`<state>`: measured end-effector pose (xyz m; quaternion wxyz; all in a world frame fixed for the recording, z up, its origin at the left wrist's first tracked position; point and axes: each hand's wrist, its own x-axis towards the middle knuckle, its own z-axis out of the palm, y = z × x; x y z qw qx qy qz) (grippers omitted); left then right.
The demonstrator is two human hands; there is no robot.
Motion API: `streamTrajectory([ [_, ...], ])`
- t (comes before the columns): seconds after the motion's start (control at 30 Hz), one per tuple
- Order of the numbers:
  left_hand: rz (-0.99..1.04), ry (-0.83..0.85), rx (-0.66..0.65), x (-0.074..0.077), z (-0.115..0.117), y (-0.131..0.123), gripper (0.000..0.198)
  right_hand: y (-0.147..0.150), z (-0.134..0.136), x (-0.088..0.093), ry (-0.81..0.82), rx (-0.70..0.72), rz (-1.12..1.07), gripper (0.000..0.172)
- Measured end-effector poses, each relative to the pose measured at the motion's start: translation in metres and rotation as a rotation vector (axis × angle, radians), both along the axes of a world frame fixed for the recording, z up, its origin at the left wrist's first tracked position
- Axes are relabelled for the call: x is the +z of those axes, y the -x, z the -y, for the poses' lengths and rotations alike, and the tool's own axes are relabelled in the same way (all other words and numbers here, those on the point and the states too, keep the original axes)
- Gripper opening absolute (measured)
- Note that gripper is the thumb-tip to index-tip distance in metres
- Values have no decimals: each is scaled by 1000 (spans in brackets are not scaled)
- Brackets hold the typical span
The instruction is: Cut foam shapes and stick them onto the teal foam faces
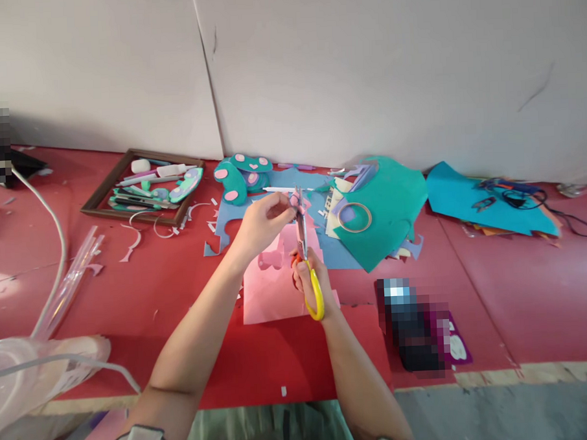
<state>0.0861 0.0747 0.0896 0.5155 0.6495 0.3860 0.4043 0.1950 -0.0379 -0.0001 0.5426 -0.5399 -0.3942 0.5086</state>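
My right hand (pixel 313 277) is closed round a pair of scissors with yellow and orange handles (pixel 317 297), its blades pointing away from me. At the blade tips, my left hand (pixel 267 218) pinches a small pink piece (pixel 295 199). The fingers partly hide this piece, so its shape is unclear. Beneath both hands lies a pink sheet (pixel 272 295) with cut-outs along its upper part. Under that, a blue sheet (pixel 346 260) with curved cut edges rests on the red table.
A brown frame (pixel 95 186) holding pens and tools stands back left. Green shapes with pink spots (pixel 231 184) lie behind my hands. On the right are a green sheet (pixel 394 202), a tape ring (pixel 342 223) and a blue sheet with a cable (pixel 448 194). A clear plastic container (pixel 18 381) is front left.
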Motion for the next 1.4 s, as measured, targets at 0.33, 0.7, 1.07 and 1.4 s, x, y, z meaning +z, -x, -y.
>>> streamTrajectory([
  [0.33, 20, 5, 5, 2, 1, -1, 7, 0, 0, 5, 6, -3, 17, 31],
  [0.7, 33, 7, 4, 2, 1, -1, 8, 0, 0, 3, 13, -5, 12, 32],
  [1.07, 43, 16, 0, 2, 0, 0, 9, 1, -1, 2, 12, -11, 30, 35],
  [1.4, 30, 4, 4, 2, 1, 0, 9, 1, 0, 5, 32, -7, 9, 32],
])
